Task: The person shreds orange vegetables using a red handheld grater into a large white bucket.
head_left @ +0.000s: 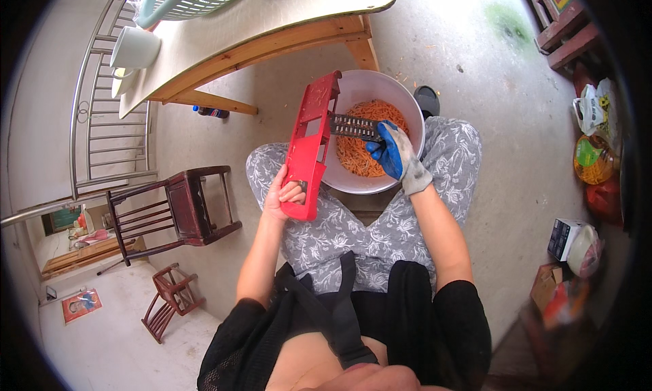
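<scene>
My left hand (pixel 286 195), bare, is closed round the lower end of a red plastic mandoline slicer frame (pixel 309 157), its fingers through the handle opening. The frame is tilted upright at the left rim of a white bucket (pixel 410 98). Shredded carrot (pixel 363 159) lies inside the bucket, which stands between my knees. My right hand (pixel 397 157), in a grey and blue work glove, grips one end of a dark grater blade insert (pixel 354 127) with rows of holes. The insert's other end meets the frame's right edge; whether it is seated there I cannot tell.
A wooden-legged table (pixel 272 41) with a green basket (pixel 190 1) and white mug (pixel 136 48) is at the upper left. Dark wooden chairs (pixel 187 204) stand left, near a bottle (pixel 210 112). Bags (pixel 589 113) and boxes (pixel 565 238) line the right side.
</scene>
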Motion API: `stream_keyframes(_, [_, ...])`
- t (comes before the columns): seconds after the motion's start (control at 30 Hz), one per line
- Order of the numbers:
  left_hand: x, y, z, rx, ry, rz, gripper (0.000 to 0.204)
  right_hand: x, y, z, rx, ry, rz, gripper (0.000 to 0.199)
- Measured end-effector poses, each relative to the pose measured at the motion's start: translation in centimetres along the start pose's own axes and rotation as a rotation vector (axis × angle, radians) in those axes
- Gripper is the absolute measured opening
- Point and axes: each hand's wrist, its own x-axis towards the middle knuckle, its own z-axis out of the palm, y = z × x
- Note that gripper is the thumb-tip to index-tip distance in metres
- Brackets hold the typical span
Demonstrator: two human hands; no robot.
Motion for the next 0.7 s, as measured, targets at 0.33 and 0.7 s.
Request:
stream_keyframes(0.33, [0.1, 0.0, 0.0, 0.525, 0.066, 0.128, 0.036, 0.0, 0.5, 0.0, -0.133, 0.086, -0.008, 0.040])
stream_keyframes(0.7, [-0.1, -0.6, 1.0, 0.531, 0.102, 0.139, 0.034, 0.2, 0.6, -0.7, -0.089, 0.043, 0.009, 0.040])
